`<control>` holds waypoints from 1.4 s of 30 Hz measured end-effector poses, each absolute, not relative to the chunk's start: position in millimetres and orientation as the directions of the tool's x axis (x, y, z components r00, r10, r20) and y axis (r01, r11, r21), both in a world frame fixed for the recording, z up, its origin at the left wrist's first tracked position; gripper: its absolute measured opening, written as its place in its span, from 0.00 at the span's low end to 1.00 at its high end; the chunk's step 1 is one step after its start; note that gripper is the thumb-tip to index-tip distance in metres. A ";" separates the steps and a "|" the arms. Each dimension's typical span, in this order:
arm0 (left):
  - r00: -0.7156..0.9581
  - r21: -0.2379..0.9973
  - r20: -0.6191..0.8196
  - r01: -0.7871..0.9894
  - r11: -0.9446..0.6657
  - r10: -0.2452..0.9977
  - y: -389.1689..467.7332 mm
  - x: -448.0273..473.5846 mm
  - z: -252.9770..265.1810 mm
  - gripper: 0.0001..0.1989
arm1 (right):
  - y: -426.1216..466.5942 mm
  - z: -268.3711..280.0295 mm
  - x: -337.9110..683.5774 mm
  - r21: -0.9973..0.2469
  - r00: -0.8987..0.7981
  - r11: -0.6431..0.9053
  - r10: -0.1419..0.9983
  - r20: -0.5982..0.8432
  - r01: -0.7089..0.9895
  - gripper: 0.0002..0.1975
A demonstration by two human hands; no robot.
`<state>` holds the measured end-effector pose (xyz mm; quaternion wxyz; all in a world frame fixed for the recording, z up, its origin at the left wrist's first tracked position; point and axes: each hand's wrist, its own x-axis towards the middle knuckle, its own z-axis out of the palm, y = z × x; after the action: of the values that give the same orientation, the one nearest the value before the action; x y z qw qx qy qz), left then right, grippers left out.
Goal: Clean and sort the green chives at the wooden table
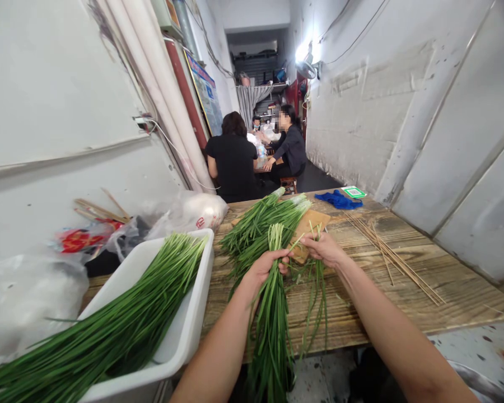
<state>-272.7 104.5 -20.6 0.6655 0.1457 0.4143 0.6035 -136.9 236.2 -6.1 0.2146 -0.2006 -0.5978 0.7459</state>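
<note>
My left hand [267,265] is closed around a bunch of garlic chives [273,313], whose pale ends point up and away while the green leaves hang past the table's near edge. My right hand [322,250], fingers pinched, holds a few loose chives [318,296] that dangle below it. A single stalk stretches between the two hands. Just beyond them a larger pile of chives [260,221] lies partly over a wooden board [315,221]. More chives [143,313] fill the white plastic tub [208,268] on my left, their leaves spilling over its near side.
Thin wooden sticks [397,254] lie on the wooden table [457,285] at right. Behind them are a blue cloth [339,200] and a green-framed code card [353,192]. Plastic bags [193,211] crowd the left side. Several people sit further back, one in a black shirt [234,162].
</note>
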 end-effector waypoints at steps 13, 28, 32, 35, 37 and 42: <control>-0.229 0.792 -0.379 -0.582 0.186 0.896 105.9 -264.2 -22.1 0.08 | 250.4 -7.5 -137.4 -0.928 -0.655 -0.308 0.749 -0.101 -0.209 0.13; -0.342 0.865 -0.316 -0.487 0.121 0.885 108.6 -257.0 -23.7 0.13 | 239.3 -16.9 -143.7 -0.935 -0.803 -0.349 0.576 -0.157 -0.068 0.19; -0.305 0.862 -0.288 -0.496 0.107 0.908 107.2 -257.3 -21.8 0.14 | 258.3 -15.0 -139.8 -0.879 -0.758 -0.439 0.634 -0.155 -0.187 0.19; -0.302 0.854 -0.274 -0.513 0.087 0.913 106.5 -259.2 -21.7 0.14 | 270.5 -10.4 -134.1 -0.822 -0.713 -0.505 0.676 -0.188 -0.263 0.17; -0.325 0.856 -0.272 -0.511 0.074 0.906 106.5 -260.4 -21.9 0.14 | 269.9 -7.6 -132.2 -0.811 -0.724 -0.540 0.650 -0.231 -0.225 0.19; -0.355 0.870 -0.290 -0.486 0.089 0.889 107.8 -261.0 -23.0 0.13 | 240.1 -9.1 -140.7 -0.899 -0.823 -0.435 0.526 -0.213 -0.045 0.18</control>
<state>-261.0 107.8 -23.0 0.5326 0.1974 0.5109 0.6452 -140.7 240.1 -9.1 0.1759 -0.2398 -0.5017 0.8123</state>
